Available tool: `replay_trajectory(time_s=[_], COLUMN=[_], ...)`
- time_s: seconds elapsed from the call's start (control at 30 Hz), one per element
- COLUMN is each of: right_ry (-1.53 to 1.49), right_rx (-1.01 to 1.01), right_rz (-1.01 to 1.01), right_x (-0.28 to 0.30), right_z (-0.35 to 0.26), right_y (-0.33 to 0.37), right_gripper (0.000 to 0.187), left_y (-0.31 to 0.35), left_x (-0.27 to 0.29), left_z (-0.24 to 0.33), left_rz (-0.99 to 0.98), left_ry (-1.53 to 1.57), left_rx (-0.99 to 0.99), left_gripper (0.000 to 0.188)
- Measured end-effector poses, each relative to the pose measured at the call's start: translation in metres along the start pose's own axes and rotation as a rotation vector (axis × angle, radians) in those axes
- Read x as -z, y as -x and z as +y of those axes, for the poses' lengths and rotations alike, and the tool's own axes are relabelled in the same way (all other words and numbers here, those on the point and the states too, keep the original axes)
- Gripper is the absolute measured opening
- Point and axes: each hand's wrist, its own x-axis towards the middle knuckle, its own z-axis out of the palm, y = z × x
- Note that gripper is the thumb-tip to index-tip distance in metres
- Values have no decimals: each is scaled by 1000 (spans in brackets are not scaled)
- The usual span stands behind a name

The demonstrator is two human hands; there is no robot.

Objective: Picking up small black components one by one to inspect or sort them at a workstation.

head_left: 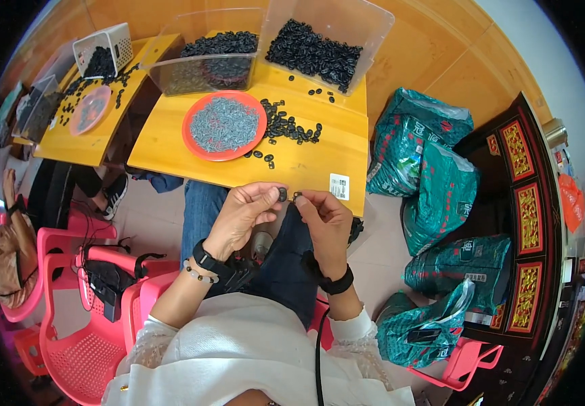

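Just past the front edge of the yellow table (170,145), my two hands are close together above my lap. My left hand (244,211) pinches a small black oval plastic piece (282,194) between thumb and fingertips. My right hand (325,220) is closed in a pinch on another small dark piece (297,196), mostly covered by the fingers. A narrow gap separates the two pieces. Beyond my hands, a red plate (187,128) holds a heap of small grey metal screws (223,124). Loose black oval pieces (289,126) are scattered to its right.
Two clear plastic bins (170,76) (377,30) of black pieces stand at the back. On the left, another table (96,152) bears a white basket (113,40) and a pink plate (78,125). Green sacks (445,189) line the right side. Pink chairs (76,352) stand lower left.
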Motion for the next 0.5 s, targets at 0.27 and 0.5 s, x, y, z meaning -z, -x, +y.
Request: replay_trajectory(time_s=[0.27,0.5], right_ry=[11,47], right_rx=[-2,-8], right_rz=[22,10], right_x=[3,4], right_z=[3,1], right_y=[0,1], right_gripper=[12,11], left_y=[0,1], left_x=[1,0], left_z=[-3,-6], left_rz=[8,11], left_ry=[-16,-31], left_rx=[5,12], left_gripper=[20,20])
